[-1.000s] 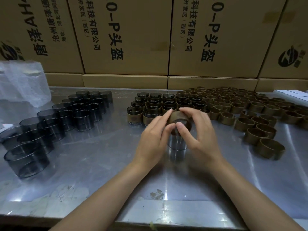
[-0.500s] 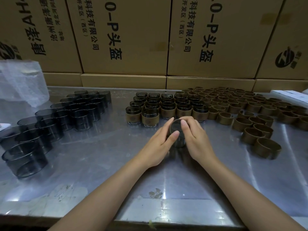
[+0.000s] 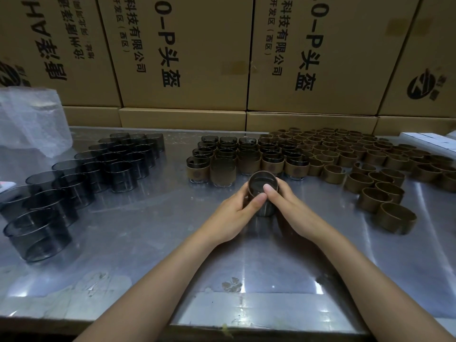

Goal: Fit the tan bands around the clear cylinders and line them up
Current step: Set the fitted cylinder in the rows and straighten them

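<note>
A clear cylinder (image 3: pixel 263 183) with a tan band around it stands on the metal table (image 3: pixel 148 243), just in front of the rows of banded cylinders (image 3: pixel 246 159). My left hand (image 3: pixel 234 213) grips its left side, thumb pressed on the near wall. My right hand (image 3: pixel 288 206) grips its right side, thumb on the near rim. Bare dark cylinders (image 3: pixel 81 176) stand in rows at the left. Loose tan bands (image 3: pixel 370 166) cover the right part of the table.
Large cardboard boxes (image 3: pixel 185 53) form a wall behind the table. A clear plastic bag (image 3: pixel 29 122) sits at the back left. White flat pieces (image 3: pixel 429 141) lie at the far right. The table's front edge (image 3: pixel 246 327) runs below my forearms.
The band went from tilted on top of the cylinder to down around it. Both hands moved lower and slightly farther from me, toward the banded rows.
</note>
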Tool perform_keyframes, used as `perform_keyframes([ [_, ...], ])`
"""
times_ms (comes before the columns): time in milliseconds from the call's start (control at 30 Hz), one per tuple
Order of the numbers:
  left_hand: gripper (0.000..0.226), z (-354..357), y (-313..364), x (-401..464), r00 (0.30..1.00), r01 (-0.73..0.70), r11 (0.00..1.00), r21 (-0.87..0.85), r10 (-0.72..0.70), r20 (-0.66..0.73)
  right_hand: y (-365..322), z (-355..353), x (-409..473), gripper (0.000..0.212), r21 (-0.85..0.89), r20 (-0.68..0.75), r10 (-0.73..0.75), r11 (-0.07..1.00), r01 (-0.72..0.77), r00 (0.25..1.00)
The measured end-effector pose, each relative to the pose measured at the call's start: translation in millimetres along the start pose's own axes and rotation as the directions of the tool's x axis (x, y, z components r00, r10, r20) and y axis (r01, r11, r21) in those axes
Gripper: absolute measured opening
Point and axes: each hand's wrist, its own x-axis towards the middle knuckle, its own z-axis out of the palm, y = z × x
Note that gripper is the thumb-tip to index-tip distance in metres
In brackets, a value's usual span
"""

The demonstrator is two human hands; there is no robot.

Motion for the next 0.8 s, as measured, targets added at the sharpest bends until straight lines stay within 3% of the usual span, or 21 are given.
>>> perform_keyframes([
  [133, 0.052, 1.8, -3.3, 2.4, 1.0, 0.031, 0.998, 0.056, -0.031, -0.005, -0.8, 1.6, -1.6, 0.1, 0.034, 0.01, -0.021, 0.999, 0.021, 1.0],
  [267, 0.065, -0.8, -0.9, 2.7, 0.995, 0.096, 0.99, -0.108, -0.094, 0.028, -3.0, 2.6, -4.7, 0.09, 0.07, 0.014, -0.043, 0.997, 0.042, 0.999],
  [400, 0.048, -2.6, -2.0, 3.7, 0.993, 0.115, 0.985, -0.129, -0.118, -0.017, -5.2, 4.3, -5.3, 0.084, 0.106, 0.019, -0.051, 0.993, 0.049, 0.999],
  [600, 0.06, -6.3, -4.1, 4.5, 0.992, 0.1, 0.969, -0.224, -0.115, -0.054, -7.5, 9.0, -4.3, 0.037, 0.303, -0.01, -0.033, 0.952, 0.035, 0.999],
  [800, 0.042, -8.8, -4.0, 4.7, 0.992, 0.081, 0.951, -0.299, -0.107, -0.071, -12.2, 11.4, -6.1, 0.028, 0.415, -0.052, -0.014, 0.909, 0.034, 0.999],
])
